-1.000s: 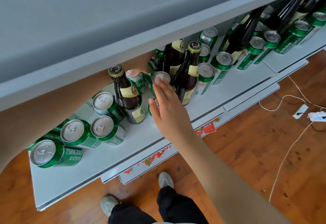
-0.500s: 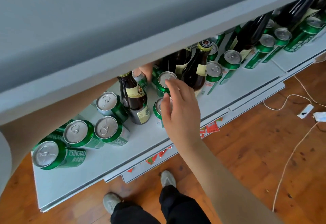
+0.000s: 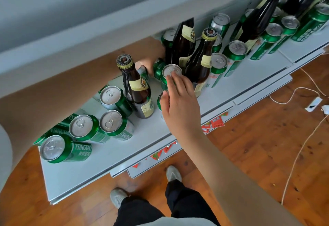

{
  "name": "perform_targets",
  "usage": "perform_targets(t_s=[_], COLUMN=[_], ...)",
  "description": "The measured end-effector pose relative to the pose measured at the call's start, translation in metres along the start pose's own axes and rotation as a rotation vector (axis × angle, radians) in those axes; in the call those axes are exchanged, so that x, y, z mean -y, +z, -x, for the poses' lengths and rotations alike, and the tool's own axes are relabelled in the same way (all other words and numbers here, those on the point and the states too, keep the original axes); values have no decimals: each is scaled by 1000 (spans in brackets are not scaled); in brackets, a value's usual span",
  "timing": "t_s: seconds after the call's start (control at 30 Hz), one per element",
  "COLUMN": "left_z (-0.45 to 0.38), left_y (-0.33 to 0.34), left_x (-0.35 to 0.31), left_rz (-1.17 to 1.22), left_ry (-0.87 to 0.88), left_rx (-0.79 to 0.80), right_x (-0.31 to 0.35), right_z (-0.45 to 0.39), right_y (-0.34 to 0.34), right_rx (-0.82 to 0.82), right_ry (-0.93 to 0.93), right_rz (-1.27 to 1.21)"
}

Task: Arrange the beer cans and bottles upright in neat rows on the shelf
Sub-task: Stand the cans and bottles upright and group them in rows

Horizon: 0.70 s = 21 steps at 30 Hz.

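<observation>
At the far left of the white shelf (image 3: 110,154), a green can (image 3: 60,150) marked TSINGTAO was seen, with three more cans (image 3: 106,124) clustered just beside it, their silver tops facing the camera. Next to these, a brown bottle (image 3: 137,90) with a gold cap stood upright. Behind that bottle, the left hand (image 3: 148,62) was reached in under the upper shelf and was curled round a partly hidden green can (image 3: 143,71). To the right, the right hand (image 3: 179,101) was held wide, its fingers straight; the fingertips (image 3: 170,78) were laid on the top of an upright can (image 3: 170,76), and another can (image 3: 160,100) was mostly covered beneath the palm. Two more brown bottles (image 3: 197,62) stood just beside it. Further right, rows of cans (image 3: 270,37) and dark bottles (image 3: 258,17) were ranged along the shelf. Cables (image 3: 302,101) lay on the wooden floor (image 3: 258,145).
</observation>
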<state>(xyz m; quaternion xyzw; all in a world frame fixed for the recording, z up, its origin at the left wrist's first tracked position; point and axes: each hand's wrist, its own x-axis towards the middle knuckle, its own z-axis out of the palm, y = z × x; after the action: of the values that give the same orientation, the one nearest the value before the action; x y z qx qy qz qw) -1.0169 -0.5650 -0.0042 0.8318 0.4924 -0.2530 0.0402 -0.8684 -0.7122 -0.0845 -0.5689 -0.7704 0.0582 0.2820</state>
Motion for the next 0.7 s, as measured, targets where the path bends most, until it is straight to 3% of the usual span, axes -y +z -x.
perform_targets(t_s=[0.13,0.4,0.7], left_z=[-7,-3,2], left_y=[6,-1,10], left_x=[6,11,10], left_rz=[-116,-212,13], left_ry=[129,156,55], left_rx=[-52,-229,-210], right_x=[1,2,0], right_z=[0,0,-2], right_y=[0,1,2], right_rx=[15,44,76], right_ry=[1,-2,-1], right_rz=[53,102,110])
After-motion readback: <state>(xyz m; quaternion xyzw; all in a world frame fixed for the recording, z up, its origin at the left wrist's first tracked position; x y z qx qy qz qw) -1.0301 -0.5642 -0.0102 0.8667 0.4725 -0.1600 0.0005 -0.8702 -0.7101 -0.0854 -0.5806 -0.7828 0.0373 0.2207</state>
